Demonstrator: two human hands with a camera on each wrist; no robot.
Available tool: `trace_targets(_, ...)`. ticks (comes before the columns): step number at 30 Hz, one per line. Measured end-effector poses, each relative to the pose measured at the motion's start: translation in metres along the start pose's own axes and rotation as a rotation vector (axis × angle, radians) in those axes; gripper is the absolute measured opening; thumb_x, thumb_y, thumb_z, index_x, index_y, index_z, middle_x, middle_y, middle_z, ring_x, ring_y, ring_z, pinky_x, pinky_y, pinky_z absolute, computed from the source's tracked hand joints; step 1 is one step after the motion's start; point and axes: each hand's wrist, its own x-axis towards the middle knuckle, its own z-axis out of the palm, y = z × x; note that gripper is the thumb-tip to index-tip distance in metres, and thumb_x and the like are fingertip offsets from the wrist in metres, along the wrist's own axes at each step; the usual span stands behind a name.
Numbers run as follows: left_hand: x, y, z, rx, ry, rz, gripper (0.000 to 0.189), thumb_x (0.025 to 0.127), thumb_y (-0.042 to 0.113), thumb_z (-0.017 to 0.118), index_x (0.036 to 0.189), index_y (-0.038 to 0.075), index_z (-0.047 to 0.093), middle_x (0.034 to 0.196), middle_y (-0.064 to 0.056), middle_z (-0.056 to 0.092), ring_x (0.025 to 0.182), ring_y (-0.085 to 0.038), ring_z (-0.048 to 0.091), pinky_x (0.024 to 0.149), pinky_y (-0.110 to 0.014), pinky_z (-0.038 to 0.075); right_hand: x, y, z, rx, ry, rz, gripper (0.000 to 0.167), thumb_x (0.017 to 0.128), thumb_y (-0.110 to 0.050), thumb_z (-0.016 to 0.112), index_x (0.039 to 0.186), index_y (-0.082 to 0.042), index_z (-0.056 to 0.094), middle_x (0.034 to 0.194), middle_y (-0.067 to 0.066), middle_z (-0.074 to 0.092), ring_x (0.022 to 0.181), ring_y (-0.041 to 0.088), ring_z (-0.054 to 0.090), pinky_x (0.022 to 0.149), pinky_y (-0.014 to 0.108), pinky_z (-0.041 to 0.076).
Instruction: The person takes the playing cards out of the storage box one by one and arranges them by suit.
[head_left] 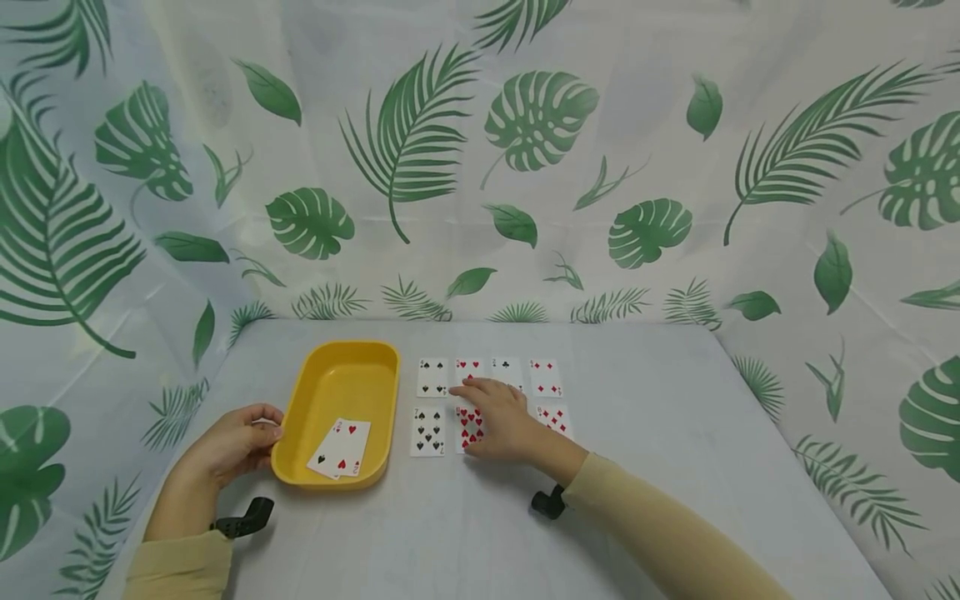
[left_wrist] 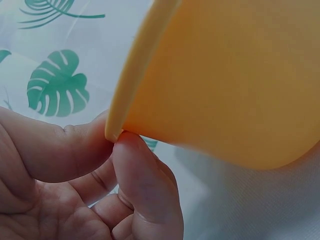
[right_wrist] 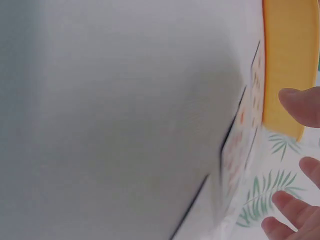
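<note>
My left hand [head_left: 236, 442] pinches the near left rim of a yellow tray [head_left: 288, 450] between thumb and fingers, seen closely in the left wrist view. Inside the tray, a hearts card [head_left: 354, 437] overlaps a spade card [head_left: 322, 461]. My right hand [head_left: 501, 421] hovers above two rows of face-up playing cards, its fingers spread and holding nothing. Beneath and beside it are a seven of spades [head_left: 428, 433], a hearts card with many pips [head_left: 468, 429] and a diamonds card [head_left: 555, 417]. The hand hides part of both rows.
Along the far row lie a four of spades [head_left: 432, 377], another hearts card [head_left: 469, 364], a clubs card [head_left: 506, 367] and a four of diamonds [head_left: 546, 377]. A pale cloth covers the table [head_left: 645, 400]. Leaf-printed curtains [head_left: 450, 167] stand behind and at both sides.
</note>
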Motion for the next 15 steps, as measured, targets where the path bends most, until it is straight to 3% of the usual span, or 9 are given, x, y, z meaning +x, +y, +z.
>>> trace_targets(15, -0.002, 0.002, 0.002, 0.004, 0.005, -0.004, 0.025, 0.106, 0.006, 0.058, 0.127, -0.006, 0.051, 0.088, -0.005, 0.068, 0.076, -0.021, 0.064, 0.068, -0.033, 0.06, 0.012, -0.044, 0.004, -0.056, 0.04, -0.08, 0.095, 0.082, -0.04, 0.09, 0.163, -0.034, 0.041, 0.171, 0.007, 0.034, 0.157, 0.035, 0.032, 0.122, 0.071, 0.026)
